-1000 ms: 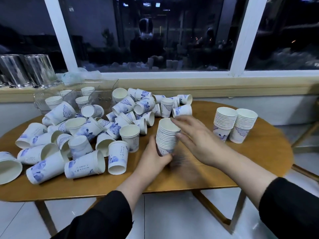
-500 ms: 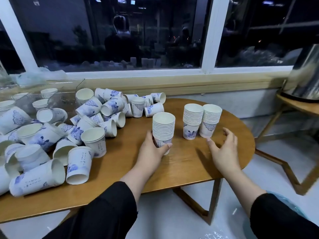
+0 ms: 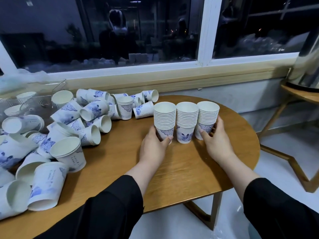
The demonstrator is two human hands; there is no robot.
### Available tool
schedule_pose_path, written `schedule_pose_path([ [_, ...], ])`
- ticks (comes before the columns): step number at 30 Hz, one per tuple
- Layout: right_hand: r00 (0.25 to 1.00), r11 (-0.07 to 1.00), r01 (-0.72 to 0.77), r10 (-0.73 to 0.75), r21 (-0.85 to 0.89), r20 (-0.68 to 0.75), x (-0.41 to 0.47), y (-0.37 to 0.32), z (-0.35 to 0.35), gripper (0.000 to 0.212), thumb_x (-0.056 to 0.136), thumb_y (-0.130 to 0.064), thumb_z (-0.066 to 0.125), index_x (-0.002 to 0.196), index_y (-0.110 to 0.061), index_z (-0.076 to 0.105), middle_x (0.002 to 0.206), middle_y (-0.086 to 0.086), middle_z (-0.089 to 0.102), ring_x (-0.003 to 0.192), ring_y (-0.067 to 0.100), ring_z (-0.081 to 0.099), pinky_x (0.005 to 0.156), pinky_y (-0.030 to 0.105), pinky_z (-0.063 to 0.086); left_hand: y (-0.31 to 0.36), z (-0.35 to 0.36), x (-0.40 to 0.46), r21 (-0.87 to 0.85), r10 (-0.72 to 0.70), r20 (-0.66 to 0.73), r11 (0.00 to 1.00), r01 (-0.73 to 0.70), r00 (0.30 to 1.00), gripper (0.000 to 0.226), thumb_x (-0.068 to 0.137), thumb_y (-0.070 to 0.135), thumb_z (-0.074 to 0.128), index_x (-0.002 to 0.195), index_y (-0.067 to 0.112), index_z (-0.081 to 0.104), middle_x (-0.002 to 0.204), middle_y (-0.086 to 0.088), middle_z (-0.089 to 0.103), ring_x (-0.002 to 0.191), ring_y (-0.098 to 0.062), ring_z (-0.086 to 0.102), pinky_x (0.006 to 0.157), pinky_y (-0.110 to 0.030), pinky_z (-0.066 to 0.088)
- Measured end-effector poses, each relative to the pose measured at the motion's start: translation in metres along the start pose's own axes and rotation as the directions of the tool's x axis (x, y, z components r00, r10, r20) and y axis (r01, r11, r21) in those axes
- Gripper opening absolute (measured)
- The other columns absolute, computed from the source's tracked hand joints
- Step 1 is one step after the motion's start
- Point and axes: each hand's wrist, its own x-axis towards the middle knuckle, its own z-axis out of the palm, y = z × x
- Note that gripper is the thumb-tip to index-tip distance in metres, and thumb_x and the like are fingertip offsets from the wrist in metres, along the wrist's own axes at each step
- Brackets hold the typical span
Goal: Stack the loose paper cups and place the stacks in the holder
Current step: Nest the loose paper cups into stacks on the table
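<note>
Three stacks of white paper cups with blue prints stand upright side by side on the right part of the round wooden table [image 3: 189, 169]. My left hand [image 3: 153, 145] grips the base of the left stack [image 3: 164, 118]. The middle stack [image 3: 186, 118] touches both neighbours. My right hand [image 3: 215, 140] wraps the base of the right stack [image 3: 207, 116] from its right side. A heap of loose cups [image 3: 69, 128], some upright and most on their sides, covers the table's left half. The clear holder [image 3: 38, 94] with a few cup stacks stands at the far left by the window.
A window sill and dark window run behind the table. A second small wooden table [image 3: 300, 94] with a metal vessel [image 3: 307, 62] stands at the right. White floor lies below the table's right edge.
My left hand carried its stack rightwards and set it against the other two stacks. My right hand moved from the open table onto the right stack. The camera has swung to the right.
</note>
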Motion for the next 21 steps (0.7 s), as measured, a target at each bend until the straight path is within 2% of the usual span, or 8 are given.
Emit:
schedule_pose_path([
  [4,1.000,1.000,0.029,-0.029,-0.007,0.002,0.005,0.002,0.001,0.078,0.088,-0.038,0.069,0.151,-0.035,0.021,0.147,-0.009,0.048,0.131,0.013,0.049,0.109,0.043,0.042,0.000,0.007,0.008,0.006,-0.034,0.009,0.999,0.034,0.999,0.041,0.085,0.039,0.074,0.116,0.025,0.052,0.116,0.006,0.066,0.105,-0.017,0.060,0.080,-0.030,0.045],
  [7,0.999,0.999,0.013,-0.015,-0.037,-0.042,-0.001,-0.002,0.001,0.088,0.085,-0.038,0.073,0.154,-0.028,0.019,0.154,-0.003,0.039,0.139,0.017,0.040,0.114,0.043,0.035,-0.004,0.000,0.007,0.007,-0.044,0.026,0.999,0.044,0.999,0.072,0.081,0.046,0.076,0.141,0.023,0.044,0.135,0.003,0.060,0.124,-0.018,0.056,0.099,-0.038,0.049],
  [9,0.984,0.998,0.001,-0.011,-0.058,-0.178,-0.012,-0.013,-0.004,0.087,0.083,-0.042,0.073,0.152,-0.022,0.024,0.151,0.005,0.038,0.138,0.022,0.039,0.113,0.043,0.034,-0.003,-0.011,-0.002,-0.014,-0.075,0.031,0.997,0.076,0.997,0.082,0.086,0.046,0.072,0.152,0.021,0.032,0.150,0.000,0.047,0.137,-0.020,0.046,0.111,-0.037,0.041],
  [12,0.934,0.981,0.181,-0.195,-0.074,-0.299,-0.042,-0.036,-0.005,0.055,0.085,-0.047,0.066,0.130,-0.019,0.049,0.116,0.006,0.050,0.105,0.020,0.051,0.093,0.036,0.045,-0.001,-0.040,-0.020,-0.022,-0.037,-0.058,0.999,0.036,0.998,0.054,0.095,0.037,0.062,0.144,0.025,0.042,0.142,0.001,0.051,0.131,-0.018,0.050,0.108,-0.036,0.043],
  [14,0.935,0.947,0.320,-0.319,-0.016,-0.156,-0.067,-0.053,0.008,0.037,0.085,-0.053,0.057,0.110,-0.026,0.056,0.099,-0.002,0.053,0.088,0.018,0.053,0.080,0.022,0.044,0.006,-0.067,-0.031,-0.016,0.035,-0.104,0.999,-0.037,0.994,0.034,0.097,0.033,0.058,0.129,0.027,0.052,0.128,0.005,0.056,0.119,-0.014,0.056,0.101,-0.036,0.047],
  [16,0.912,0.914,0.404,-0.405,0.038,0.061,-0.091,-0.069,0.037,0.029,0.085,-0.054,0.054,0.102,-0.031,0.058,0.094,-0.006,0.056,0.085,0.016,0.057,0.075,0.021,0.045,0.011,-0.103,-0.042,0.049,0.123,-0.117,0.992,-0.118,0.985,0.025,0.098,0.033,0.056,0.122,0.025,0.057,0.121,0.006,0.058,0.111,-0.013,0.058,0.096,-0.034,0.049],
  [19,0.834,0.886,0.456,-0.460,0.089,0.306,-0.124,-0.096,0.092,0.034,0.087,-0.057,0.058,0.112,-0.034,0.058,0.104,-0.022,0.053,0.089,0.009,0.059,0.079,0.030,0.051,0.006,-0.163,-0.063,0.260,0.269,-0.164,0.940,-0.221,0.949,0.028,0.095,0.036,0.055,0.118,0.020,0.061,0.116,0.001,0.061,0.106,-0.018,0.060,0.094,-0.039,0.049],
  [21,0.788,0.877,0.460,-0.474,0.135,0.393,-0.141,-0.115,0.126,0.040,0.087,-0.051,0.059,0.124,-0.036,0.053,0.114,-0.028,0.049,0.098,0.004,0.058,0.085,0.034,0.053,-0.007,-0.204,-0.079,0.395,0.304,-0.209,0.896,-0.204,0.930,0.031,0.092,0.040,0.053,0.115,0.021,0.063,0.113,0.001,0.062,0.104,-0.023,0.061,0.091,-0.044,0.049],
])
